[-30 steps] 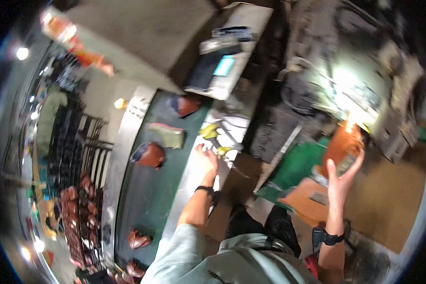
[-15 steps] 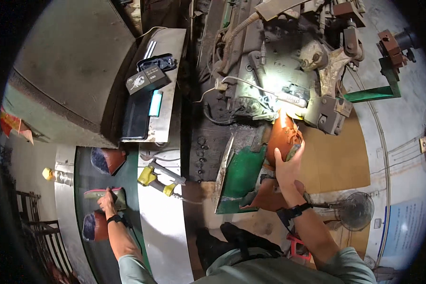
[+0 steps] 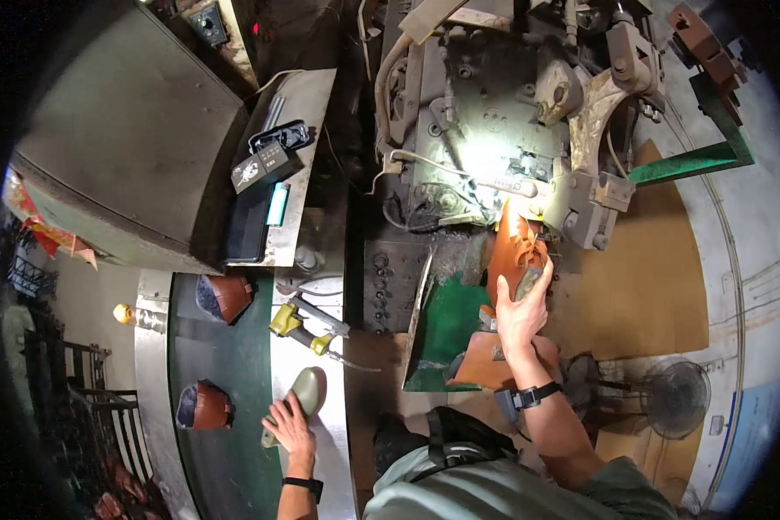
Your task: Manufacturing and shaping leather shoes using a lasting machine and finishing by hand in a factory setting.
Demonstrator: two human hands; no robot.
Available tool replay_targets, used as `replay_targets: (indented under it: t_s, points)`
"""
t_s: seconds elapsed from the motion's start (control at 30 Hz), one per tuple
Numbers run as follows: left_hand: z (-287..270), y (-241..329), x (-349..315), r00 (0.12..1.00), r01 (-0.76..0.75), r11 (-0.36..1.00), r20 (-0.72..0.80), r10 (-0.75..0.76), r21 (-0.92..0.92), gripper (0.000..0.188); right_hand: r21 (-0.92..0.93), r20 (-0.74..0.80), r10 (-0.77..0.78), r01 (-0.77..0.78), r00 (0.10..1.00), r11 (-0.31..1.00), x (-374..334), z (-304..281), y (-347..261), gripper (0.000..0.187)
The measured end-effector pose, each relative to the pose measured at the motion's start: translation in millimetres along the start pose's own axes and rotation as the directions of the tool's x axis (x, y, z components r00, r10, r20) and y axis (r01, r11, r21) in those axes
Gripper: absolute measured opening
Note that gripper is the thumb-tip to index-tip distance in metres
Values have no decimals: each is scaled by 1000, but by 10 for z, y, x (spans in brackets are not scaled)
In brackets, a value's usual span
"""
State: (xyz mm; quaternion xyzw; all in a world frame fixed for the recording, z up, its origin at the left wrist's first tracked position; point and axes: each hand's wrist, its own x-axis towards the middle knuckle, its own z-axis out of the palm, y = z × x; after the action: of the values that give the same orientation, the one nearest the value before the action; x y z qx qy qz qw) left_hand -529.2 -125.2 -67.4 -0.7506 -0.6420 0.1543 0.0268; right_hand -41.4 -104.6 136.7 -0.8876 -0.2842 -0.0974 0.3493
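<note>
My left hand (image 3: 293, 428) lies over an olive-green shoe last (image 3: 308, 390), gripping it with spread fingers above the bright metal ledge. The rounded front end of the last shows beyond my fingertips. My right hand (image 3: 524, 308) is wrapped round an orange-brown leather shoe upper (image 3: 503, 264) at the lit head of a machine. Lacing shows along the upper, and a greenish last is partly visible inside it by my thumb. The upper's far end reaches in under the machine's clamp parts. Below my right wrist sits another brown leather shoe piece (image 3: 475, 364), partly hidden by my arm.
Two brown shoe uppers with dark fuzzy lining, a far one (image 3: 224, 298) and a near one (image 3: 204, 406), sit on the green belt (image 3: 251, 364). A yellow-green tool (image 3: 299, 328) lies on the metal ledge (image 3: 329, 433). Boxes and a phone (image 3: 248, 227) rest on a shelf.
My left hand has brought the shoe last rightward from the green belt to above the metal ledge, turning it. My right hand keeps its hold on the upper at the machine. The view has shifted slightly.
</note>
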Motion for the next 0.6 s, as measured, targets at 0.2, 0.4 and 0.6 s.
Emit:
replay_targets:
  t_s: [0.2, 0.4, 0.6]
  points:
    - [-31, 514, -189, 984, -6, 994, -176, -13, -110, 89, 43, 32, 4, -6, 999, 999, -58, -12, -89, 92]
    - [-1512, 1951, 334, 857, -491, 645, -456, 239, -585, 71, 126, 78, 21, -31, 997, 992, -9, -33, 114, 94]
    - [-2414, 2407, 331, 979, -148, -143, -165, 119, -979, 63, 786, 558, 82, -557, 826, 268, -361, -300, 699, 74]
